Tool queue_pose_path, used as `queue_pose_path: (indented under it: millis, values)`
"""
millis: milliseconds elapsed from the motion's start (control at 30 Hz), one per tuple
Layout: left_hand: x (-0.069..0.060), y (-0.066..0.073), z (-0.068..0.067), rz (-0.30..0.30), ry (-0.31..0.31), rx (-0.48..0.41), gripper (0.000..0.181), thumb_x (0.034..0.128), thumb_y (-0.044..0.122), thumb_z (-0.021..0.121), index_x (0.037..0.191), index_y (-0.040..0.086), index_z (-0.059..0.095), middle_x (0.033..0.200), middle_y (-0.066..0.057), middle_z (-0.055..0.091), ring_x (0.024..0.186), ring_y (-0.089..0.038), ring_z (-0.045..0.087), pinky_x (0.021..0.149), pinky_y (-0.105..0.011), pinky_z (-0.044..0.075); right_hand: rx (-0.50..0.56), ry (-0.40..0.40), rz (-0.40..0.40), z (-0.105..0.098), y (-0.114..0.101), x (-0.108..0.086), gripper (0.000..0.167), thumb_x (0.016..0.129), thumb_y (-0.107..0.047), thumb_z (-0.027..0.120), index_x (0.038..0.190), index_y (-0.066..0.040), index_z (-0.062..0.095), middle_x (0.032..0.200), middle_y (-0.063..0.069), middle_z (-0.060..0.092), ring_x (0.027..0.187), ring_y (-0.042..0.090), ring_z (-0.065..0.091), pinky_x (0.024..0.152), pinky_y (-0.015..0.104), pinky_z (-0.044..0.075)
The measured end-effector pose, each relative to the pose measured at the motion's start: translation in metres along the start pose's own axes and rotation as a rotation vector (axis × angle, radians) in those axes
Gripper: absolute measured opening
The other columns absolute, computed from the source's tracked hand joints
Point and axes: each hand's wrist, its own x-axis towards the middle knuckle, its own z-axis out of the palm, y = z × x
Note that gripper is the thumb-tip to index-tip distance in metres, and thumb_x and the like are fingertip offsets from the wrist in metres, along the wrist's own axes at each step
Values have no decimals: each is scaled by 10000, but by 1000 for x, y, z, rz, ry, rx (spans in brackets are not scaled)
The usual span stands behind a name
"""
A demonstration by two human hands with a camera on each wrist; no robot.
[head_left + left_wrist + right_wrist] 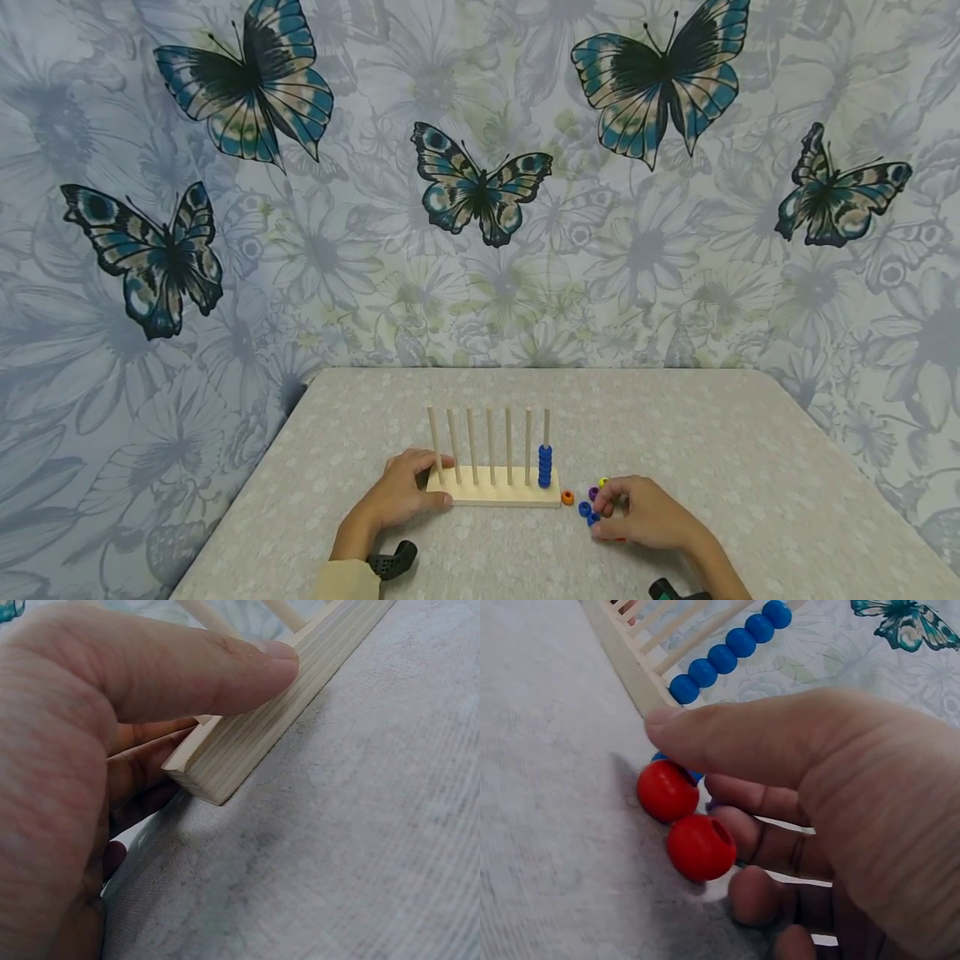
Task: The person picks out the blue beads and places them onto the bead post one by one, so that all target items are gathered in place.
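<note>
A pale wooden peg stand (pixel 495 498) sits upright on the table, several thin pegs rising from its base. Blue beads (pixel 545 467) are stacked on its rightmost peg. My left hand (pixel 396 492) grips the base's left end, thumb (pixel 247 675) along the front edge and fingers behind. To the right of the stand, my right hand (pixel 645 512) is over loose beads, its thumb and bent fingers apart around a loose blue bead (pixel 593 518). Whether they touch it is hard to see. Two red beads (pixel 701 849) lie beneath that hand, mostly hidden in the head view.
Near the base's right end lie an orange bead (pixel 567 497), another blue bead (pixel 584 508), a purple bead (pixel 594 493) and a partly covered yellow bead (pixel 603 482). A patterned cloth covers the table (pixel 675 417). Behind it stands a butterfly-print wall (pixel 480 308).
</note>
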Motion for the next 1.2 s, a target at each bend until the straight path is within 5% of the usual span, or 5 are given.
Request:
queue_pose_path:
  millis: [567,1200]
  values:
    - [2,-3,0,12,-7,11,445,690,441,876,1095,433,691,1267,104,623,1304,-254,446,1132,-626,215,-132,54,52,7,-8,3,293,717,-393,864,828,-233,646,787,-105,605,716,69,509,615,235,382]
    - [1,-2,0,34,-5,15,368,705,431,865,1039,396,713,1240,142,648,1273,-230,511,1141,-603,180,-139,49,100,9,-9,5,261,748,-396,840,822,-230,653,775,-106,618,696,75,527,600,233,397]
